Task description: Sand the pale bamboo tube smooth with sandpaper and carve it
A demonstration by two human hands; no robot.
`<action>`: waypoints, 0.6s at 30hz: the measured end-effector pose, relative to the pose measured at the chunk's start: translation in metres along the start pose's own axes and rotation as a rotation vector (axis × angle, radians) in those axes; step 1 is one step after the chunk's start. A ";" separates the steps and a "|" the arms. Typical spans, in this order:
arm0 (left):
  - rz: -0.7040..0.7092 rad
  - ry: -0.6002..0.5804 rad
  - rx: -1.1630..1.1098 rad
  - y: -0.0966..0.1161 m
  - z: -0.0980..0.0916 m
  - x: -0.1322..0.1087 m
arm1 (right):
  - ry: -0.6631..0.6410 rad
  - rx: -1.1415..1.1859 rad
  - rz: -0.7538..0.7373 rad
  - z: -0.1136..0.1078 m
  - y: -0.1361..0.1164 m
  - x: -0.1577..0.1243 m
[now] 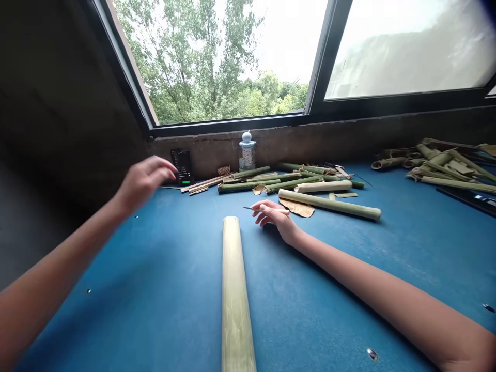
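My right hand rests low over the blue tabletop, its fingers curled around a small pale-handled knife with a thin blade pointing left. A peeled pale bamboo tube lies lengthwise just left of that hand, not touched by it. Beyond the hand lies a green bamboo length on a dry brown sheath. My left hand hovers open above the table, its fingers apart and nearest a black phone propped against the wall.
A heap of split green bamboo pieces lies along the back of the table. Flat wooden strips lie to its left. A glass jar with a blue lid stands by the wall. More bamboo scraps pile up at right, below a window.
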State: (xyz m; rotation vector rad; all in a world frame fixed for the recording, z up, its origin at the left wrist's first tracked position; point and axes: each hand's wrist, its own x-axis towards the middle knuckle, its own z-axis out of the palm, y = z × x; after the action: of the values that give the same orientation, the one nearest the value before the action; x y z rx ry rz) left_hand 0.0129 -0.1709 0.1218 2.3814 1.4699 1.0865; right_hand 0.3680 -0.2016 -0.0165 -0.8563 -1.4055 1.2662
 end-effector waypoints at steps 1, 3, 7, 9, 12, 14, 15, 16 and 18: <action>0.122 -0.189 -0.024 0.029 0.010 -0.028 | 0.003 -0.021 -0.015 0.001 0.000 -0.001; 0.458 -0.530 -0.058 0.076 0.036 -0.083 | 0.017 -0.070 -0.052 0.003 0.000 -0.003; 0.699 -0.760 -0.172 0.113 0.079 -0.148 | 0.006 -0.148 -0.147 0.015 -0.007 -0.017; 0.702 -0.749 -0.203 0.110 0.088 -0.159 | -0.043 -0.174 -0.184 0.026 -0.015 -0.032; 0.778 -0.751 -0.229 0.103 0.091 -0.165 | -0.234 -0.278 -0.268 0.044 -0.030 -0.056; 0.832 -0.751 -0.219 0.101 0.091 -0.172 | -0.381 -0.382 -0.382 0.052 -0.034 -0.064; 0.845 -0.748 -0.206 0.100 0.091 -0.175 | -0.430 -0.429 -0.435 0.054 -0.034 -0.065; 0.855 -0.744 -0.199 0.100 0.091 -0.178 | -0.444 -0.460 -0.458 0.055 -0.033 -0.064; 0.877 -0.753 -0.220 0.098 0.095 -0.183 | -0.395 -0.463 -0.388 0.055 -0.029 -0.060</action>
State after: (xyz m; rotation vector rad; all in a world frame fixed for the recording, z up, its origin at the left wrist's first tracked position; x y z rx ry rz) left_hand 0.0960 -0.3486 0.0059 2.7966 0.0481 0.2818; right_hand 0.3325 -0.2781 0.0024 -0.5998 -2.1184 0.8459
